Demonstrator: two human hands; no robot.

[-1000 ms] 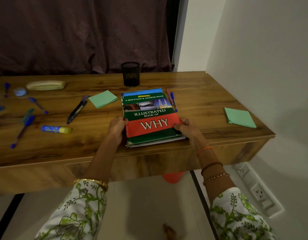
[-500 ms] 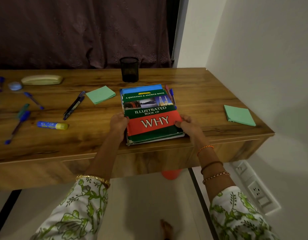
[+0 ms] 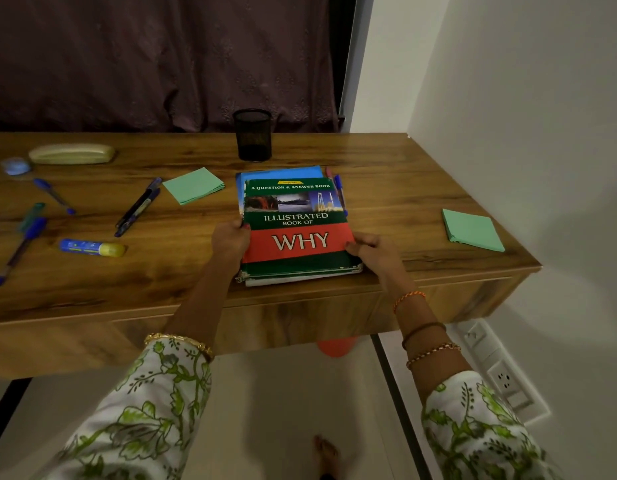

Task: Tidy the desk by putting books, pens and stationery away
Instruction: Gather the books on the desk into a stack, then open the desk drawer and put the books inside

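The tidying is looking barely begun: the wooden desk [image 3: 386, 188] is carrying a book stack [image 3: 296, 230] between both hands, with pens [image 3: 137, 207], a glue stick [image 3: 92, 247] and sticky-note pads [image 3: 193, 185] lying scattered beyond the left hand [image 3: 229, 239]. That hand is curling around the stack's left edge; the right hand [image 3: 371, 247] is gripping its right edge.

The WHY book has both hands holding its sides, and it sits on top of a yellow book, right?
Almost. In the head view the left hand and right hand do hold the sides of the WHY book, but the book beneath it is blue, not yellow.
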